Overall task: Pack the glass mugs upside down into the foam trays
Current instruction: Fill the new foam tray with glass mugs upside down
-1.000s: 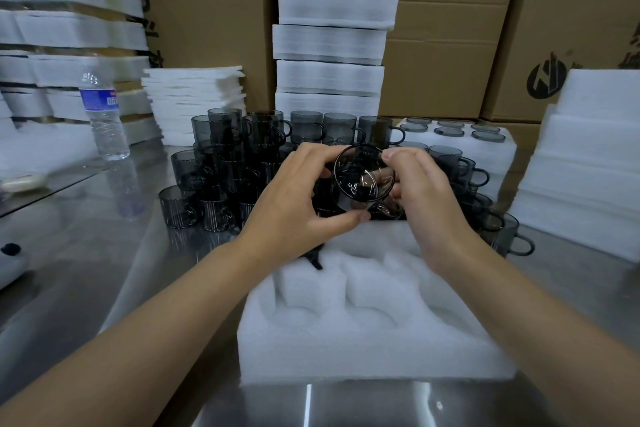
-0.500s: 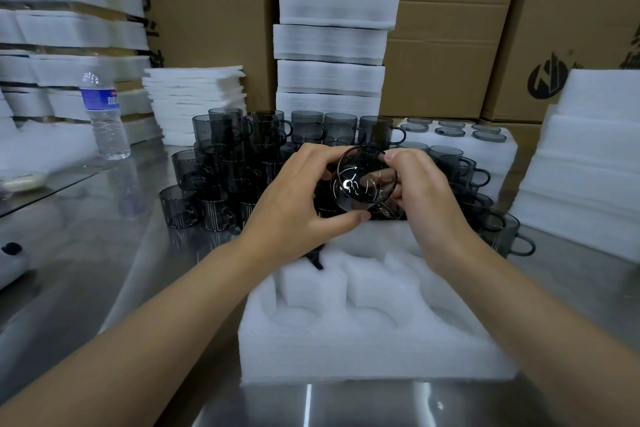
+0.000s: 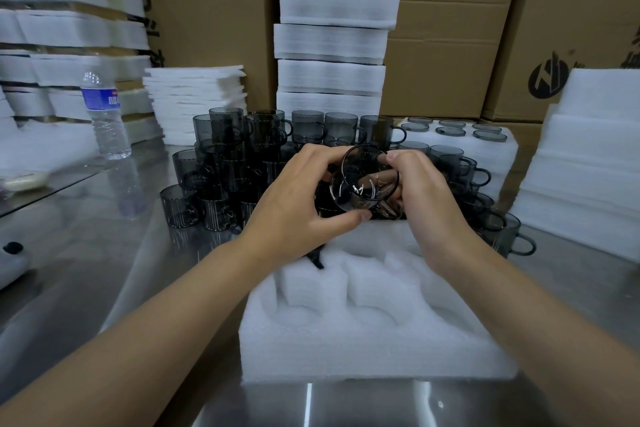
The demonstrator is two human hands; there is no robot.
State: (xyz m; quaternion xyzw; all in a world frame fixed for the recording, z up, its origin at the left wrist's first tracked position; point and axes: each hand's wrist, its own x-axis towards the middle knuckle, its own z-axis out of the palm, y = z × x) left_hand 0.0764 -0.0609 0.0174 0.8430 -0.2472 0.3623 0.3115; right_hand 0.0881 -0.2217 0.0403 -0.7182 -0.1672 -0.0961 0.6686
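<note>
- The mug (image 3: 363,184) has turned a little between the hands over the last second. Its mouth faces the camera more squarely now, and its place has hardly changed.
- The left hand (image 3: 301,198) and right hand (image 3: 426,198) both grip it, fingers curled round its sides.
- It hangs above the far edge of the tray (image 3: 346,350), touching no foam.
- The tray's visible pockets hold nothing, so this looks like an inspection or the start of the flip. Seating is not yet done.
- The pile (image 3: 221,163) waits on the desk (image 3: 86,270).
</note>
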